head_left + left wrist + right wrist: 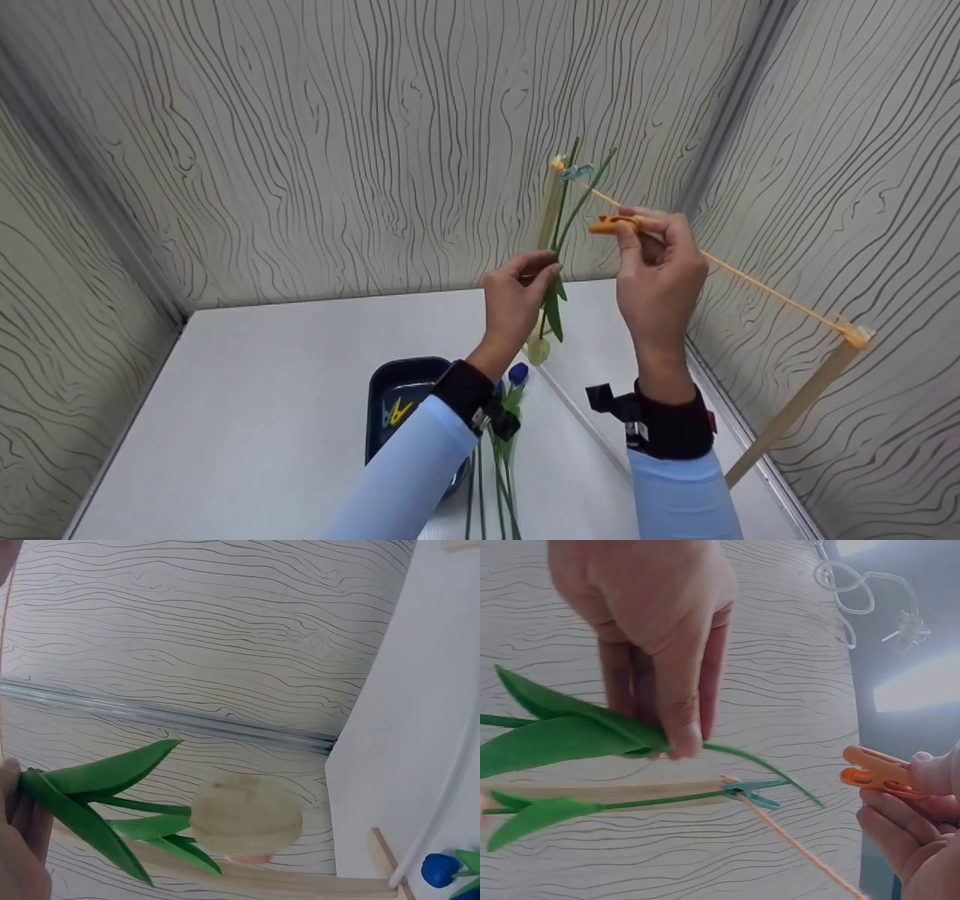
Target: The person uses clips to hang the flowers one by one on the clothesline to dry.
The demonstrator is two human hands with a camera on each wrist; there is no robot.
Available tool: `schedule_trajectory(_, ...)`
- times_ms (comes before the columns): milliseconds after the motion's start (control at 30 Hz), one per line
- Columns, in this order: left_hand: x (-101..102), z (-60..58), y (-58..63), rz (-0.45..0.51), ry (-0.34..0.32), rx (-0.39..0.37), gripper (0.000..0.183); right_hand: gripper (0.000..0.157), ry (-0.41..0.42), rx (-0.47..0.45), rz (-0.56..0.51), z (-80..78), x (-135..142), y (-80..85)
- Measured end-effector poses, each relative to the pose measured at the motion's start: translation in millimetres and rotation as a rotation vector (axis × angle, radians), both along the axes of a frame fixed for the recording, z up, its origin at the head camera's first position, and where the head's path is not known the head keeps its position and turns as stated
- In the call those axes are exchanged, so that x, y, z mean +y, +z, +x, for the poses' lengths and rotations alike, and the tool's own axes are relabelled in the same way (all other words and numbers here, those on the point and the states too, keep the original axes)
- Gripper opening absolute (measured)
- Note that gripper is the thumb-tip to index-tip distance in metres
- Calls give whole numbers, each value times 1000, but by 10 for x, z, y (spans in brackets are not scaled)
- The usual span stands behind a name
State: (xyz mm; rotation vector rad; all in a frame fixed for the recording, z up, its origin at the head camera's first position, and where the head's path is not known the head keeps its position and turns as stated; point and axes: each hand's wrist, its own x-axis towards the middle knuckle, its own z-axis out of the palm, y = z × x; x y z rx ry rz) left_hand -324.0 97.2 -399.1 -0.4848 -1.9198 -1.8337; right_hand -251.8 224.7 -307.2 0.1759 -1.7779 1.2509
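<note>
My left hand [514,292] pinches the green stem of an artificial cream tulip [246,814], whose head hangs downward and stem end points up. Between thumb and fingers of my right hand [660,270] is an orange clothespin [877,769], beside the cord and apart from the held stem. A light orange cord [772,292] slopes between two wooden posts. Near the far post [550,214], a blue clothespin [754,787] clips another flower's stem [660,802] to the cord. That flower's head is mostly hidden behind the cream tulip in the left wrist view.
A dark blue tray [386,367] under the left forearm holds a yellow clothespin [401,410] and a blue one. Blue tulips [518,373] with long stems lie beside it on the white table [270,405]. The near post [795,405] stands at right. Wood-grain panels surround the table.
</note>
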Motion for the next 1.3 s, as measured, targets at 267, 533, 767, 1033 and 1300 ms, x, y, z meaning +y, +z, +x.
schedule_trajectory(267,133,-133,143,55,-12,-30,17,20,-98,-112,30,-120,-17,417)
schedule_trajectory(533,212,-231,144,73,-15,-76,15,22,-134,-371,49,-340,-10,622)
schedule_trajectory(767,289,-286,216,92,-29,-84,14,24,-207,-484,108,-445,8,689)
schedule_trajectory(1033,366,-318,223,98,-30,-93,13,25,-251,-576,123,-535,2,719)
schedule_trajectory(1300,433,-334,275,75,-35,-85,13,26,-256,-577,135,-600,20,722)
